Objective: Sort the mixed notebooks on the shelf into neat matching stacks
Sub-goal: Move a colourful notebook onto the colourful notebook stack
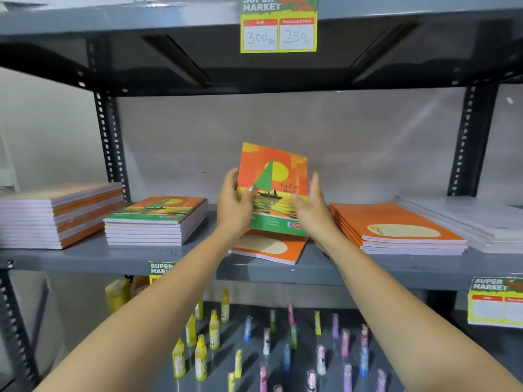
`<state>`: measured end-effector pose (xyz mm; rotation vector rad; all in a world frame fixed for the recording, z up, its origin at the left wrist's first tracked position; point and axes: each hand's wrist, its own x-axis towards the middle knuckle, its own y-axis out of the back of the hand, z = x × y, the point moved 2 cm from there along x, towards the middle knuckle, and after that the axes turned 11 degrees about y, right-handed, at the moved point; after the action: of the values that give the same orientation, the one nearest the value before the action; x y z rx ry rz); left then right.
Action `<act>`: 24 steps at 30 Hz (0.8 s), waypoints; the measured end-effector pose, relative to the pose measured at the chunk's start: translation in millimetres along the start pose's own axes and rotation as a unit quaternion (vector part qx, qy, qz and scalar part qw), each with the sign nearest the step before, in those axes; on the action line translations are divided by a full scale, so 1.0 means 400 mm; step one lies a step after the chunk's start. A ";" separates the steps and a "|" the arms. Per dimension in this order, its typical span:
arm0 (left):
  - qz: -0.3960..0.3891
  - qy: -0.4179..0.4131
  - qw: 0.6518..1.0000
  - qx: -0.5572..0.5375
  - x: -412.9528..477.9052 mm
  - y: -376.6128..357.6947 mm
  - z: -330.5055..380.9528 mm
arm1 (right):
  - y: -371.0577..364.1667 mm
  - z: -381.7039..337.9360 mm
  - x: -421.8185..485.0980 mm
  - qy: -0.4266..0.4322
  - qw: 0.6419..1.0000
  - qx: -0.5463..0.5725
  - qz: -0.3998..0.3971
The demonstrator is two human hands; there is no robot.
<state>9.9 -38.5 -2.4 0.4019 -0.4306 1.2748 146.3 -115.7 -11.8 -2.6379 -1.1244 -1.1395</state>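
Note:
A sailboat-cover notebook (273,176) is held upright above the middle of the grey shelf (135,257). My left hand (235,206) grips its left edge with the thumb on the cover. At its right edge my right hand (312,206) has its fingers spread against it. Under it lies a plain orange notebook (268,248) with a cream oval, slightly askew. To the left stands a stack of matching sailboat notebooks (155,220). A neat stack of orange notebooks (396,230) lies to the right.
A taller stack of orange-edged books (56,215) fills the far left and a pile of white books (467,219) the far right. Dark shelf posts (110,148) stand behind. Price tags hang from shelf edges. Several small bottles (212,332) stand on the lower shelf.

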 end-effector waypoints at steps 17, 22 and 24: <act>0.084 -0.053 0.993 0.070 0.092 0.368 0.056 | -0.291 -0.177 0.032 0.088 0.996 0.000 -0.003; 0.030 0.043 0.987 0.150 0.198 0.525 0.014 | -0.438 -0.233 0.071 0.050 0.998 0.025 -0.012; 0.013 0.079 0.976 0.204 0.235 0.560 -0.025 | -0.473 -0.226 0.079 0.029 0.999 -0.005 -0.015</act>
<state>-184.2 98.5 48.9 0.6355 -0.0342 1.4101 -16.0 13.6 32.4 -2.5852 -1.1534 -1.2224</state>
